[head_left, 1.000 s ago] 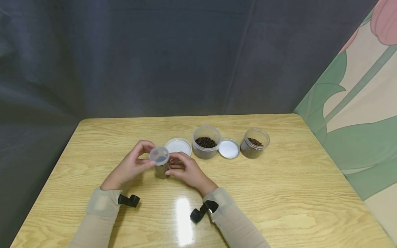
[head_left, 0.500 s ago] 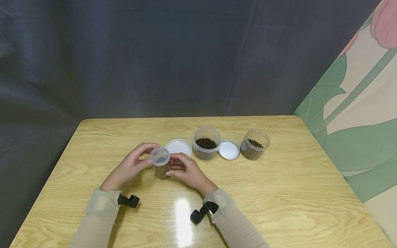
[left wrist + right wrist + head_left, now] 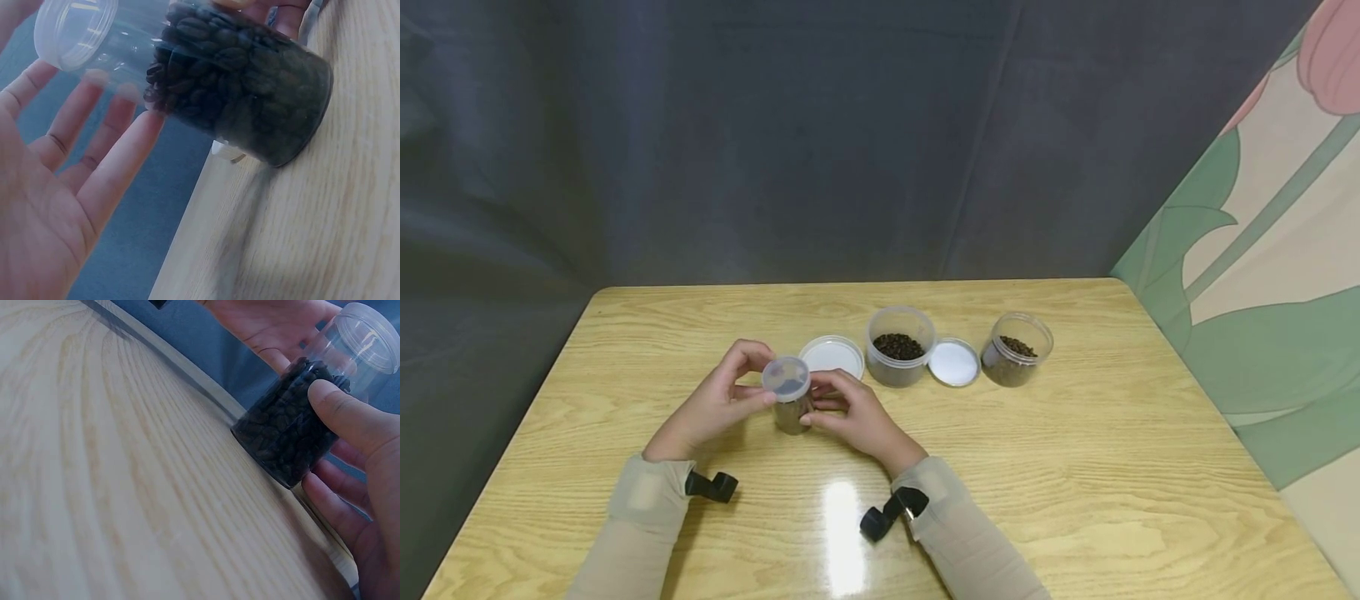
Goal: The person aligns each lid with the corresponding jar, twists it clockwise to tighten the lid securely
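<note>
A clear plastic jar of dark coffee beans stands on the table left of centre, its translucent screw lid on top. My left hand holds the lid's left side between thumb and forefinger. In the left wrist view its other fingers stretch along the jar's upper wall. From the right, my right hand grips the jar's body, with the thumb across the near wall and fingers around the other side. The beans fill roughly the lower two thirds.
Behind the hands, a white lid, an open tub of dark beans, a second white lid and an open jar of browner grains form a row. A dark curtain hangs beyond the wooden table.
My left thumb and forefinger slid around the lid's edge away from me, then came back to about where they were. The right hand and jar stayed almost still.
</note>
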### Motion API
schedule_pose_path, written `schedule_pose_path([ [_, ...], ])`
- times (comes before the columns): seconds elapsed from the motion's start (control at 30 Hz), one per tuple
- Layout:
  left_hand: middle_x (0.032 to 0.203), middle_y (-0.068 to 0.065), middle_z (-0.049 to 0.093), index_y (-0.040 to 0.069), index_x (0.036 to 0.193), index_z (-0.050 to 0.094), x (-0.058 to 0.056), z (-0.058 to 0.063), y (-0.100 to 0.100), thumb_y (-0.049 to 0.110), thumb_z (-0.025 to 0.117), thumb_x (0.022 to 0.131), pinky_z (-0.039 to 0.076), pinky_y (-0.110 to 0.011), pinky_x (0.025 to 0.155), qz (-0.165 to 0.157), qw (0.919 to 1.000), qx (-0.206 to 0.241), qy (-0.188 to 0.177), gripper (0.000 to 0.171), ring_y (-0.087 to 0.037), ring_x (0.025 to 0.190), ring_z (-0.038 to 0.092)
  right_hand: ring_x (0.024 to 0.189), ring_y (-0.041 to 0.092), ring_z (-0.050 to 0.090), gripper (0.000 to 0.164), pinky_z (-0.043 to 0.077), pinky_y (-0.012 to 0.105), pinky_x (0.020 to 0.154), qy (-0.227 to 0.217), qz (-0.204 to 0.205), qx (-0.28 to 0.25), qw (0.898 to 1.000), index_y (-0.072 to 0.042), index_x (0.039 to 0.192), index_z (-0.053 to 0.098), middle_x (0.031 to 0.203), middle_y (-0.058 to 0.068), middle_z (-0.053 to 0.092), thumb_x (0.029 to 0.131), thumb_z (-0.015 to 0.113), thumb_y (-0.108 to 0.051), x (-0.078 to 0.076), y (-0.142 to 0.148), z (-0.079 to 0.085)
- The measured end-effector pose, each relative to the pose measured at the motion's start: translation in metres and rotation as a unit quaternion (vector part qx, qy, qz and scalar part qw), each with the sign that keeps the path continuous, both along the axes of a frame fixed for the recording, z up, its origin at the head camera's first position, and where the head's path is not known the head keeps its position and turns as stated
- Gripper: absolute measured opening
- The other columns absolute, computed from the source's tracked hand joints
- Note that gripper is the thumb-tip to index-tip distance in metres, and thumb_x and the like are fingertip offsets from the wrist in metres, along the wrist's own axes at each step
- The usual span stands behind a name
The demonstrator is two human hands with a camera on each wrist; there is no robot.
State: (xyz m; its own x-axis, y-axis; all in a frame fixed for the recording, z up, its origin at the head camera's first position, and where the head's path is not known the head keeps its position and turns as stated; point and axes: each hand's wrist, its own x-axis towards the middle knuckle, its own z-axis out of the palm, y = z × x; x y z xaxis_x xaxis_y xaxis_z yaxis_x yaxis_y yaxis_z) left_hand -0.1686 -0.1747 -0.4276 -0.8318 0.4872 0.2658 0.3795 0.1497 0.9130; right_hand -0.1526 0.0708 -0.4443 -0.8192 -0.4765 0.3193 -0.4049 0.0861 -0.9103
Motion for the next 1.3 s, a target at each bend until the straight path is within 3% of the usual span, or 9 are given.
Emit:
schedule_pose_path([
  [0.23,0.127,-0.005,0.052,0.004,0.133,0.046,0.0005,0.0015,0.0003,-0.001,0.065,0.097,0.056,-0.031,0.091,0.002,0.9999,0.0,-0.012,0.041,-0.013,0.115,0.053,0.11,0.046,0.062,0.051,0.054,0.049,0.098,-0.002,0.001,-0.001,1.0,0.01,0.131,0.056,0.12,0.028,0.059,0.083,0.077,0.01,0.0002,0.0003,0.0012],
  [0.9,0.135,-0.007,0.053,0.005,0.145,0.046,-0.0013,0.0013,-0.0024,0.004,0.053,0.104,0.053,-0.038,0.094,-0.017,0.9997,-0.016,0.008,0.041,-0.014,0.12,0.053,0.11,0.046,0.061,0.051,0.054,0.05,0.098,-0.01,-0.002,0.002,1.0,0.01,0.131,0.056,0.119,0.028,0.059,0.084,0.077,0.009,0.0008,0.0,0.0028],
  [1.03,0.129,-0.007,0.052,0.002,0.14,0.042,-0.0004,0.001,-0.0017,0.0,0.053,0.102,0.051,-0.035,0.095,-0.009,0.9998,-0.01,0.016,0.04,-0.013,0.117,0.053,0.109,0.046,0.061,0.051,0.054,0.05,0.098,-0.01,-0.003,0.002,1.0,0.011,0.13,0.056,0.119,0.028,0.059,0.083,0.077,0.009,0.0006,-0.0001,0.0024],
  [1.3,0.13,-0.003,0.049,0.0,0.132,0.042,0.0002,0.0009,0.0002,-0.001,0.06,0.1,0.055,-0.028,0.092,-0.012,0.9998,0.013,-0.01,0.037,-0.013,0.118,0.053,0.108,0.046,0.063,0.051,0.054,0.049,0.097,-0.004,-0.003,0.004,1.0,0.01,0.13,0.056,0.118,0.028,0.06,0.083,0.077,0.009,-0.0001,0.0001,0.0013],
])
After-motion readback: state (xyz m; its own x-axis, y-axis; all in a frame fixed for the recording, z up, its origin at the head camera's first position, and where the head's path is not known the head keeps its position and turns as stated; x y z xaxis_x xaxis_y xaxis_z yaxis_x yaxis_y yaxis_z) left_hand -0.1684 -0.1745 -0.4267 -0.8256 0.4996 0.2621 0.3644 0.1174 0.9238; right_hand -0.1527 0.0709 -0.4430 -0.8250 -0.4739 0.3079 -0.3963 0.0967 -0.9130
